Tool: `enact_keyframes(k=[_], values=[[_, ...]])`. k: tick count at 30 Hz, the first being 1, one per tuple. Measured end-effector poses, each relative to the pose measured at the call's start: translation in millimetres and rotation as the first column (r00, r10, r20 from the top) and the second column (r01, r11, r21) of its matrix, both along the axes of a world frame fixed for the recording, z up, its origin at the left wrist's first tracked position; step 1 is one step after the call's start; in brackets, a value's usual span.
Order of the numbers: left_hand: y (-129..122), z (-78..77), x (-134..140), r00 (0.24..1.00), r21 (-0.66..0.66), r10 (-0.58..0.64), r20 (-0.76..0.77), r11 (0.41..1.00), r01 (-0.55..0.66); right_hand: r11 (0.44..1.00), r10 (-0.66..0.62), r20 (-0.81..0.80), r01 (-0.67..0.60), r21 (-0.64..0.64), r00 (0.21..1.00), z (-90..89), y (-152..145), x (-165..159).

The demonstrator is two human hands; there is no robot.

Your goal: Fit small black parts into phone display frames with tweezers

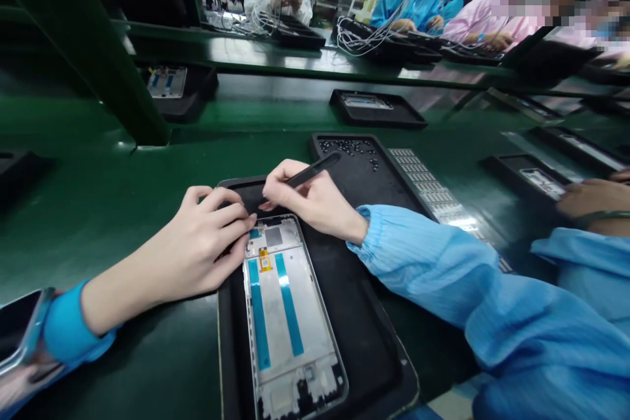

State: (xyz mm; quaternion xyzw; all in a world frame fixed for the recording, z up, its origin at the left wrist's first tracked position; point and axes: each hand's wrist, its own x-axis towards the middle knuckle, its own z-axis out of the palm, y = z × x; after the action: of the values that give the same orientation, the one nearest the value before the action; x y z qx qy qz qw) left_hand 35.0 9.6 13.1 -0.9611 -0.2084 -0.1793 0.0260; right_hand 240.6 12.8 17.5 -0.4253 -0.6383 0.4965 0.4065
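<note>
Lying lengthwise on a near black foam-like tray (pixel 361 321), inner face up: a flat, silver metal phone frame (pixel 276 321) with two long teal strips (pixel 290 308) and a small amber ribbon piece (pixel 265 262) toward the far end. Bending over the frame's far left corner with the left hand (pixel 211 233), fingertips bunched close together at the rim; cannot tell whether pinching or merely resting there. Pinching a slim black pen-like tool (pixel 317 169) between thumb and fingers of the right hand (pixel 310 202), just beyond the frame's far end, with lower tip hidden.

Probably light to handle, fairly stiff along the rim but thin enough to bend under a hard press at the middle. Likely slick on bare metal, fragile around the amber ribbon. Best held by the long side rims, clear of strips and ribbon.

Near the tray's left edge, with more bare tray floor to the right. Beyond, what looks like a second black tray (pixel 347 170) with small loose dark pieces (pixel 339 144), likely easy to scatter. Roomier leftward over the green desk (pixel 98 210), as far as a green post (pixel 147 118); tighter rightward, past gridded silver sheets (pixel 426 187) toward a co-worker's hand (pixel 590 202).
</note>
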Motion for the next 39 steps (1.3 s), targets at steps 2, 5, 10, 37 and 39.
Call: enact_keyframes(k=[2,5,10,37,39], values=[[1.8,-3.6,-4.6,0.996,-0.062,-0.018,0.083,0.998,0.024,0.997,0.051,0.045,-0.053,0.047,0.998,-0.9,-2.2,-1.0],[2.5,-6.4,-6.7,0.987,-0.099,-0.013,0.162,0.995,0.029,0.993,0.061,0.092,-0.07,0.098,0.994,-1.1,-4.6,-2.0],[2.1,-7.4,-3.7,0.985,-0.131,0.007,0.173,0.991,0.015,0.97,0.004,0.203,-0.052,0.236,0.979,-1.2,-6.7,-2.5],[3.9,-11.8,-4.5,0.99,-0.208,0.029,0.141,0.978,0.001,0.904,-0.121,0.349,-0.043,0.425,0.929,-5.0,-8.6,-5.4],[3.7,-11.6,-4.7,0.989,-0.199,0.024,0.149,0.98,0.006,0.864,-0.123,0.371,-0.085,0.496,0.92,-6.9,-8.2,-5.7]])
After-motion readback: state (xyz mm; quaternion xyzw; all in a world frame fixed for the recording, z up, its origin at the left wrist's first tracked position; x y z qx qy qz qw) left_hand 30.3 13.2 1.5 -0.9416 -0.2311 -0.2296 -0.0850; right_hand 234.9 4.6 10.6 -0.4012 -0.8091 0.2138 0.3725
